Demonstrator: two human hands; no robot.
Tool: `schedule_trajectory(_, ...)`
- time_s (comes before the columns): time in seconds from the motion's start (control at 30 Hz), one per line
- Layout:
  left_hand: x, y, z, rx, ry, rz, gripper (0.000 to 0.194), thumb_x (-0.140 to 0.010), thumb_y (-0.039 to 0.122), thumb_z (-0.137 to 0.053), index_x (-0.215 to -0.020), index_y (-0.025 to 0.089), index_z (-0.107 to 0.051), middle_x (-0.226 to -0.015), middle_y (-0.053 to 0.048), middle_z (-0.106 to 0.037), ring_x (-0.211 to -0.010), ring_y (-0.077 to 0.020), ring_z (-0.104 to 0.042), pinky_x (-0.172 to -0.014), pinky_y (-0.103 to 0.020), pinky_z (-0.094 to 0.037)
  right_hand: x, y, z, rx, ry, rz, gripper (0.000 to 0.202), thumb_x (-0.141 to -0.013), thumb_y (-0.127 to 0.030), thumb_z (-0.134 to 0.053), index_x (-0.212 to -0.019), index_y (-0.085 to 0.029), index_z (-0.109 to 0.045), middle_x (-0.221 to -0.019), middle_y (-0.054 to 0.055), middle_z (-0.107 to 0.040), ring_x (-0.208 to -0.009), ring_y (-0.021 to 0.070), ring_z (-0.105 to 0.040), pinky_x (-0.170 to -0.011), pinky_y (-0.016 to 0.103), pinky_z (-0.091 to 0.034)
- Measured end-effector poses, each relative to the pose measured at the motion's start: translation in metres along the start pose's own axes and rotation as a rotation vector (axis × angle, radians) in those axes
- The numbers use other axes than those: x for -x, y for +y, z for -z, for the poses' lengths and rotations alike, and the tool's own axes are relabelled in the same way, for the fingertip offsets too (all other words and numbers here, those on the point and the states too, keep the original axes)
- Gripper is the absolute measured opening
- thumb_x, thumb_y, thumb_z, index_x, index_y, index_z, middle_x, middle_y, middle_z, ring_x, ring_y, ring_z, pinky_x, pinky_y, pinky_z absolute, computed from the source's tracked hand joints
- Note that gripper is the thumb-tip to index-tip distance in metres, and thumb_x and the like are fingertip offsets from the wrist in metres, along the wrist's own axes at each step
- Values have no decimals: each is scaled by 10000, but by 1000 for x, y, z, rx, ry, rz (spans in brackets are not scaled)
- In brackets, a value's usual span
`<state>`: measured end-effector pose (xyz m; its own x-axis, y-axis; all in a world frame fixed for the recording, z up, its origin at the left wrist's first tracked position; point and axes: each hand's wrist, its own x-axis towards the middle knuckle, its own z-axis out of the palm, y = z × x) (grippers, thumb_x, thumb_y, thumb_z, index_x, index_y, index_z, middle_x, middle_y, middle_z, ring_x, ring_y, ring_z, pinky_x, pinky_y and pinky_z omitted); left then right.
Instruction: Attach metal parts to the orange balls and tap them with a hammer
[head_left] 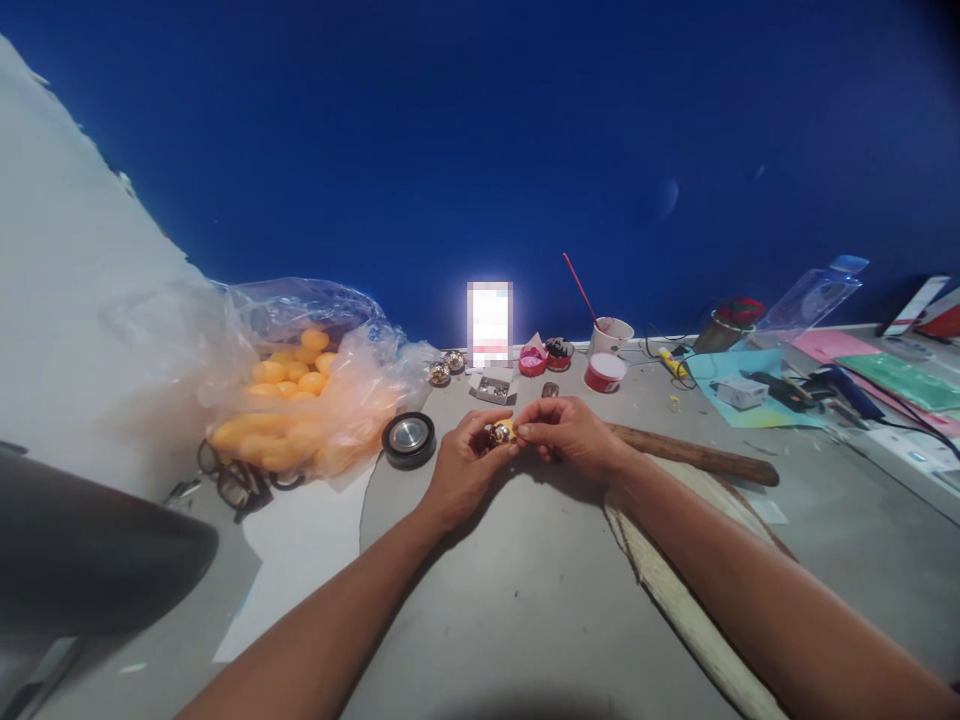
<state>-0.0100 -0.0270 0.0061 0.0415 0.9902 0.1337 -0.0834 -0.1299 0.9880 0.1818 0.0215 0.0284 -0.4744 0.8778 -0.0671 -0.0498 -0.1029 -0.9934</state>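
Note:
My left hand [465, 465] is closed around a small shiny metallic piece [501, 433] with a bit of yellow beside it. My right hand [566, 435] meets it from the right, thumb and fingertips pinched at the yellow edge; what exactly they grip is too small to name. Just beyond the hands lie a small box of metal bits [495, 388] and a dark shiny piece [550, 390]. A round black-rimmed metal disc [409, 436] rests to the left of my left hand.
A plastic bag of orange balls [300, 400] and glasses [236, 485] lie left. Behind stand a lit screen [490, 325], a white cup [611, 335] and a red tub [604, 372]. A wooden stick [697, 455] lies right, near a clear bottle [814, 300].

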Motion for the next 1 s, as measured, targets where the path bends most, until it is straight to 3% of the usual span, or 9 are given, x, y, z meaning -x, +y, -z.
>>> schedule_trajectory(0.23, 1, 1, 1, -42, -19, -38, 367, -793, 282, -882, -1154, 229, -846, -1143, -95, -757, -965, -235, -694, -822, -334, -560, 1, -3, -1, 37, 25, -20, 251, -693, -388, -908, -776, -182, -791, -586, -6, -647, -504, 97, -490, -497, 244, -307)
schedule_trajectory(0.7, 2, 2, 0, -174, -55, -147, 308, -826, 253, -828, -1132, 224, -844, -1100, -78, -770, -974, -235, -695, -865, -347, -528, 0, -5, 1, 101, 16, -67, 192, -669, -315, -848, -744, -182, -732, -546, -20, -627, -470, 89, -476, -467, 233, -323)
schedule_trajectory(1.0, 2, 3, -1, -156, -69, -107, 316, -814, 274, -828, -1123, 210, -834, -1079, -83, -778, -941, -226, -693, -815, -331, -543, 1, -5, -2, 122, 20, -41, 187, -661, -289, -837, -728, -190, -692, -581, -25, -655, -464, 84, -520, -456, 211, -371)
